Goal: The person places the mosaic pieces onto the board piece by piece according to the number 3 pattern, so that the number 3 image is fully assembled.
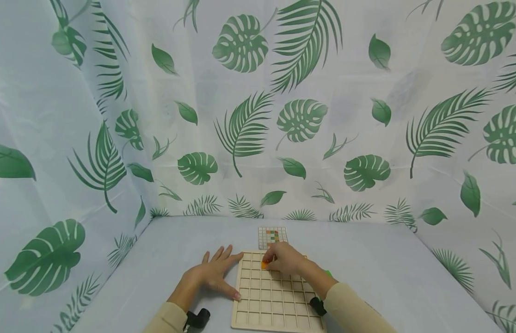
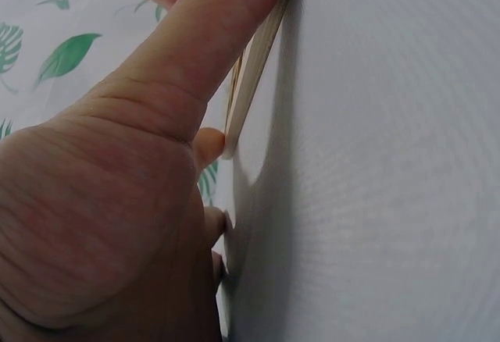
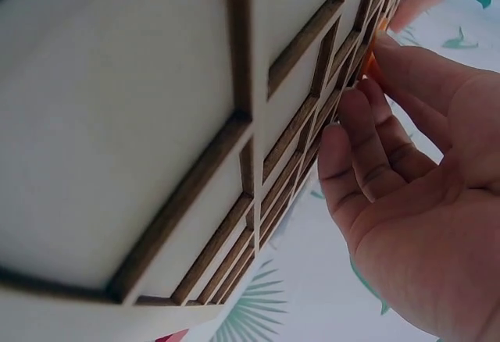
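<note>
A wooden grid board [image 1: 260,306] with square cells lies on the pale table. Along its left edge my left hand [image 1: 216,274] rests with fingers spread, thumb and index finger touching the rim. The left wrist view shows that thumb against the board's side [image 2: 254,84]. Over the far rows, my right hand [image 1: 286,260] pinches a small orange piece [image 1: 264,265] between thumb and fingers. In the right wrist view the orange piece [image 3: 372,67] is at the grid surface, partly hidden by the fingertips; the other fingers curl loosely beside the board.
Just behind the board lies a small card [image 1: 264,235] printed with a grid and coloured squares. A bit of green [image 1: 328,273] shows past the right forearm. Leaf-patterned cloth [image 1: 301,138] stands behind the table and along its sides.
</note>
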Demonstrator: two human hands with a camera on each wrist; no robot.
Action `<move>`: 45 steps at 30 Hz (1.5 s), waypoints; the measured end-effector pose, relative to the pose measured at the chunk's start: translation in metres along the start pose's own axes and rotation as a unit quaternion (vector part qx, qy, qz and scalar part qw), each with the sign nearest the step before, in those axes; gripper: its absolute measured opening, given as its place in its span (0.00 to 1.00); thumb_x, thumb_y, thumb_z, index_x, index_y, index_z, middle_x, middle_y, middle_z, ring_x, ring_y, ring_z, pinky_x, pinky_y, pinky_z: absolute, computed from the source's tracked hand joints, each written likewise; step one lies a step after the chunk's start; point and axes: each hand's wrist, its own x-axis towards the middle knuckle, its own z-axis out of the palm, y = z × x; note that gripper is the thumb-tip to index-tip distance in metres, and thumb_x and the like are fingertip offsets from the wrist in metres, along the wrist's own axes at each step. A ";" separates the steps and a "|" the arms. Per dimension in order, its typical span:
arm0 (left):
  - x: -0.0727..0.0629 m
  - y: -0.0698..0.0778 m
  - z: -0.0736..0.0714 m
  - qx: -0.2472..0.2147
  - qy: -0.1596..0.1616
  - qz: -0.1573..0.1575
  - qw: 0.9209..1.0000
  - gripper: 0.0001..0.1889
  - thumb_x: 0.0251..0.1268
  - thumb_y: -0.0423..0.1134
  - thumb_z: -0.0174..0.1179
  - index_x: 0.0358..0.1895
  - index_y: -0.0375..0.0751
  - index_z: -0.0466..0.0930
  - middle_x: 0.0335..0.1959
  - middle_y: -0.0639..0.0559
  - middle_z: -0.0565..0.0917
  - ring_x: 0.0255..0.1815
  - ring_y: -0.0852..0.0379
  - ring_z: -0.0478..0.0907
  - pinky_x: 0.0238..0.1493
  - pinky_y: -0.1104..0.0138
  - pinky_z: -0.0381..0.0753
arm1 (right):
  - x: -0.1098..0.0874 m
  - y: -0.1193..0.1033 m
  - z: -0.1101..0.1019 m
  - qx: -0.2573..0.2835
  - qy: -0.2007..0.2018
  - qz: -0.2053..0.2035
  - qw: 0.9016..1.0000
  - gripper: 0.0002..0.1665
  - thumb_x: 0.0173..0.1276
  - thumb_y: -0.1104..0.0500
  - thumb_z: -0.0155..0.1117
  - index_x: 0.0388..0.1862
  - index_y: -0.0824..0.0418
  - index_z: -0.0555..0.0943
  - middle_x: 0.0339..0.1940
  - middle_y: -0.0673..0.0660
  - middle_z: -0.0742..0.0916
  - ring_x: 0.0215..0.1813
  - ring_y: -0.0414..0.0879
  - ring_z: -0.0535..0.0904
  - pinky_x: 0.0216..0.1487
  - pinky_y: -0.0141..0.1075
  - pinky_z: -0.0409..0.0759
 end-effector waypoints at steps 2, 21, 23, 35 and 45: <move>0.000 0.000 0.000 0.001 0.002 0.000 1.000 0.65 0.40 0.75 0.76 0.84 0.60 0.54 0.87 0.40 0.45 0.88 0.35 0.38 0.78 0.27 0.34 | 0.000 -0.001 0.000 -0.004 0.003 -0.002 1.000 0.07 0.65 0.66 0.75 0.42 0.64 0.91 0.38 0.55 0.92 0.36 0.39 0.81 0.35 0.30 0.81; -0.002 0.002 -0.002 0.005 0.000 -0.003 1.000 0.66 0.39 0.75 0.76 0.84 0.59 0.54 0.87 0.40 0.45 0.88 0.34 0.38 0.79 0.28 0.32 | -0.020 0.002 -0.033 0.045 0.087 0.016 0.995 0.16 0.75 0.54 0.69 0.55 0.61 0.87 0.46 0.54 0.90 0.41 0.42 0.81 0.36 0.32 0.81; -0.002 0.002 -0.002 0.004 -0.002 -0.005 1.000 0.66 0.39 0.75 0.76 0.84 0.59 0.54 0.87 0.40 0.45 0.88 0.34 0.38 0.79 0.28 0.32 | -0.026 0.003 -0.038 0.050 0.105 0.022 0.993 0.15 0.75 0.53 0.68 0.56 0.58 0.87 0.48 0.54 0.90 0.42 0.43 0.81 0.38 0.33 0.82; -0.001 0.000 -0.001 0.010 0.003 -0.007 1.000 0.66 0.39 0.76 0.75 0.84 0.60 0.53 0.87 0.40 0.45 0.88 0.35 0.38 0.79 0.28 0.33 | -0.048 0.027 -0.049 0.055 0.128 0.081 0.987 0.15 0.76 0.52 0.68 0.56 0.56 0.87 0.48 0.52 0.89 0.42 0.42 0.81 0.39 0.34 0.83; -0.001 0.003 0.000 0.013 0.001 -0.012 1.000 0.66 0.39 0.76 0.75 0.84 0.60 0.54 0.87 0.40 0.45 0.88 0.34 0.38 0.79 0.28 0.35 | -0.064 0.041 -0.059 0.051 0.115 0.110 0.986 0.19 0.74 0.51 0.70 0.56 0.62 0.86 0.46 0.51 0.89 0.44 0.43 0.81 0.44 0.38 0.83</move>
